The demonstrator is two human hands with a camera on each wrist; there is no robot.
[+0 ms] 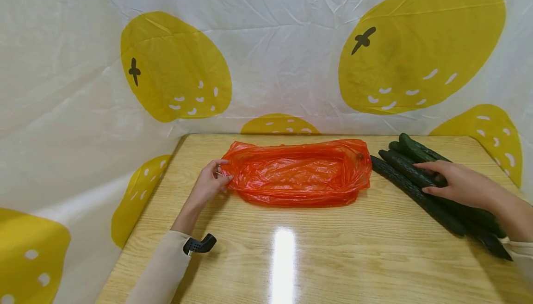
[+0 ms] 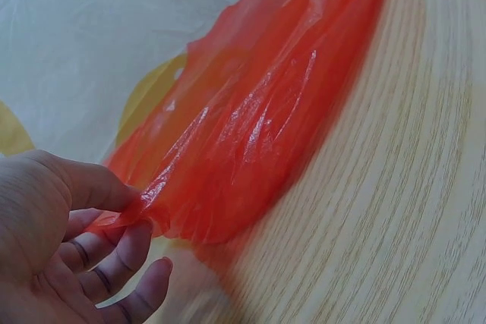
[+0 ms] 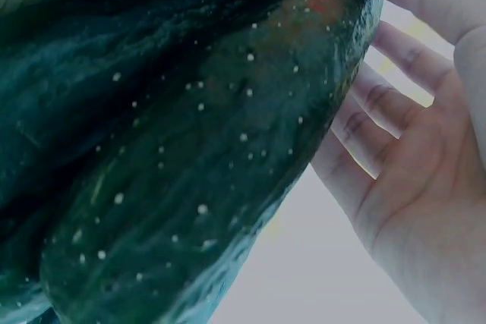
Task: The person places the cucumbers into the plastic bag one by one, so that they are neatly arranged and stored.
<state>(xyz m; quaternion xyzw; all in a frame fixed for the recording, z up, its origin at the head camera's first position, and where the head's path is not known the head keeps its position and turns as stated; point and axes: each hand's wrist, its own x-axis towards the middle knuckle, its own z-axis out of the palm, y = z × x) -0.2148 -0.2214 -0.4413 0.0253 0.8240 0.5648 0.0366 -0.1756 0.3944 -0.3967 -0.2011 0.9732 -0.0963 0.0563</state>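
A translucent red plastic bag (image 1: 291, 197) lies spread on the table, its mouth facing up. The thumb and fingers of my left hand (image 1: 210, 179) pinch the bag's left edge; the left wrist view shows the thin film (image 2: 243, 127) gathered between them. On the right lies a pile of several dark green cucumbers (image 1: 420, 202). Over this pile my right hand (image 1: 468, 186) grips one cucumber (image 3: 205, 134), thumb on one side and fingers on the other. Its bumpy skin fills much of the right wrist view. Part of the pile is hidden under the hand and forearm.
The wooden table (image 1: 233, 257) carries a bright light reflection in front of the bag. A white cloth (image 1: 283, 77) printed with yellow fruit hangs behind the table and along its left side. A black band (image 1: 200, 244) sits on the left wrist.
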